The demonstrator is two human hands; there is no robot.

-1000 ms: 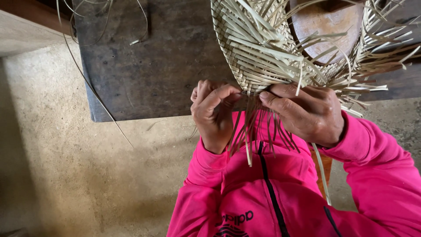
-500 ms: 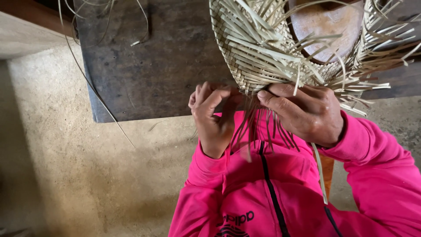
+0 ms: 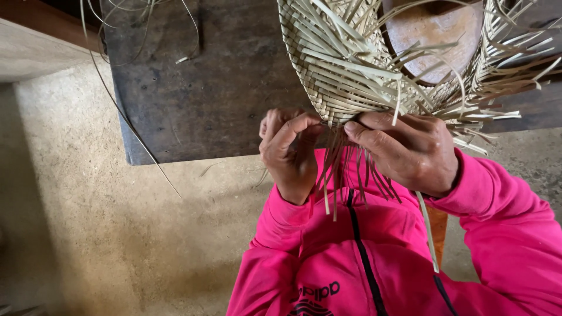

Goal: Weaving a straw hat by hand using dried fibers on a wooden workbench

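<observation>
woven straw piece [image 3: 351, 76] cut off at top edge, strand ends hidden under right hand [image 3: 410, 152]

Pale woven straw piece [image 3: 351, 70] is overhanging the near edge of the dark worn wooden table [image 3: 211, 93]; left hand [image 3: 290, 155] and right hand [image 3: 410, 149] are sitting side by side at its lower rim, loose strands [image 3: 351, 175] hanging below.

Soft, even daylight; sharp focus throughout (mild wide-angle bending at edges), faint shadows.

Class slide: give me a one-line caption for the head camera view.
Left hand and right hand pinch loose straw strips at the edge of a half-woven basket over a dark wooden table.
</observation>
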